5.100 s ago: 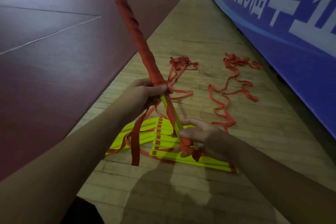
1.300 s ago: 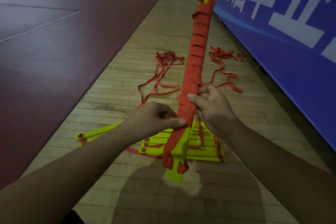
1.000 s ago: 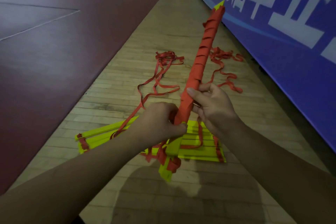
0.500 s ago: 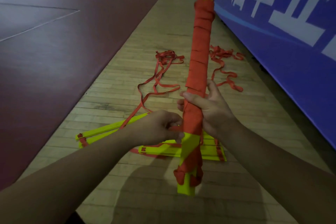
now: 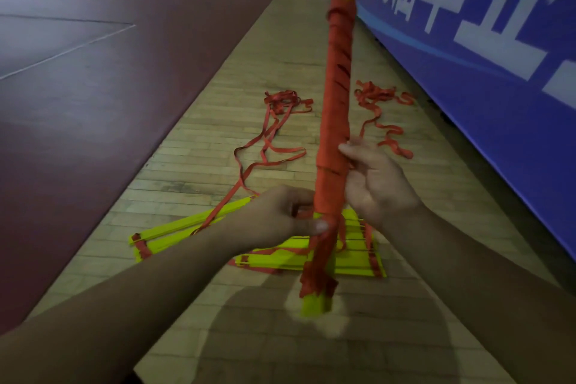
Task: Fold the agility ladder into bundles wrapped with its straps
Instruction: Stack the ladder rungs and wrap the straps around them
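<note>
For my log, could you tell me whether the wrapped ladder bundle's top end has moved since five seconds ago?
Yes. The wrapped ladder bundle swung right: its top was over the maroon court and now reaches the blue banner.

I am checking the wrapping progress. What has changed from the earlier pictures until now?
The wrapped bundle swung from leaning left to nearly upright, and its yellow lower end now shows below the hands. The right hand moved from its bottom end up to its middle; the left hand slid down and pinches the lowest wraps. Loose straps and yellow rungs stayed on the floor.
</note>
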A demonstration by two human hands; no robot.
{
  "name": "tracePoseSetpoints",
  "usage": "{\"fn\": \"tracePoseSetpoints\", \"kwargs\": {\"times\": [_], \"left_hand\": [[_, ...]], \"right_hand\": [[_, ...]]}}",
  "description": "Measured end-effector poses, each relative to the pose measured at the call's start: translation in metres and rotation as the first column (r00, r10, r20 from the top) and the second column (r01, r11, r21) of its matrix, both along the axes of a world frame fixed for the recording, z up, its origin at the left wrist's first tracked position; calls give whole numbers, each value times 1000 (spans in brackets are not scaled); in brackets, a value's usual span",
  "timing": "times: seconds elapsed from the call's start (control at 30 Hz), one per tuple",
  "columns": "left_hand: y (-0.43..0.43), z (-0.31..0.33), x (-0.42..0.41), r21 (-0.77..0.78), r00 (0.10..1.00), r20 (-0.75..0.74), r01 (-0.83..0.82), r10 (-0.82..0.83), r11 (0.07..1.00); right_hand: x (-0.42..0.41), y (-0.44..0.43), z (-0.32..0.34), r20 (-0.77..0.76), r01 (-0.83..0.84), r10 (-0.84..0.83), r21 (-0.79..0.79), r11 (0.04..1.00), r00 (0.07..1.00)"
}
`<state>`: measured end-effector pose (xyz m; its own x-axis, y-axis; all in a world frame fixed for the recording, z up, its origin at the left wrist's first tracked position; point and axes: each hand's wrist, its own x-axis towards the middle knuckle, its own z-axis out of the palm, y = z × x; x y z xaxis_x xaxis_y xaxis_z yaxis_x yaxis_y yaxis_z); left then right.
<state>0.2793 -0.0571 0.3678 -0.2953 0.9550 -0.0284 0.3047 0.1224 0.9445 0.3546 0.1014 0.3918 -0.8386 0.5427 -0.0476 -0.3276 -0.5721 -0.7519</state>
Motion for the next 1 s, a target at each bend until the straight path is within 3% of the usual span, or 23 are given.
{"fn": "tracePoseSetpoints", "kwargs": {"times": [0.07, 0.17, 0.27, 0.37, 0.47, 0.63, 0.73, 0.8, 1.0], "left_hand": [[-4, -1, 0, 35, 989, 143, 34, -39, 999], [-2, -2, 6, 26, 994, 113, 2, -5, 1000], [3, -1, 11, -27, 979, -152, -139, 133, 990], [11, -7, 22, 52, 838, -413, -369, 357, 928], [23, -17, 37, 182, 840, -324, -396, 435, 900], [57, -29, 51, 165, 885, -347, -269, 311, 949], [87, -36, 53, 42, 984, -84, -151, 154, 988], [108, -40, 55, 22, 995, 50, -88, 87, 996], [167, -88, 56, -40, 980, 181, 88, -79, 995]], "right_hand": [[10, 1, 6, 42, -202, 198, 105, 974, 979], [19, -4, 8, 19, -299, 299, 137, 944, 954], [23, -4, 3, -25, -214, 218, 104, 971, 976], [23, 3, -3, 13, -44, 43, 187, 981, 999], [27, 13, -4, 4, 41, -42, 137, 990, 999], [41, 35, -8, 29, 137, -142, 119, 983, 989], [49, 55, -15, 85, 149, -160, 121, 981, 983], [54, 74, -22, 108, 162, -170, 79, 984, 979], [72, 137, -65, 223, 85, -127, 186, 979, 966]]}}
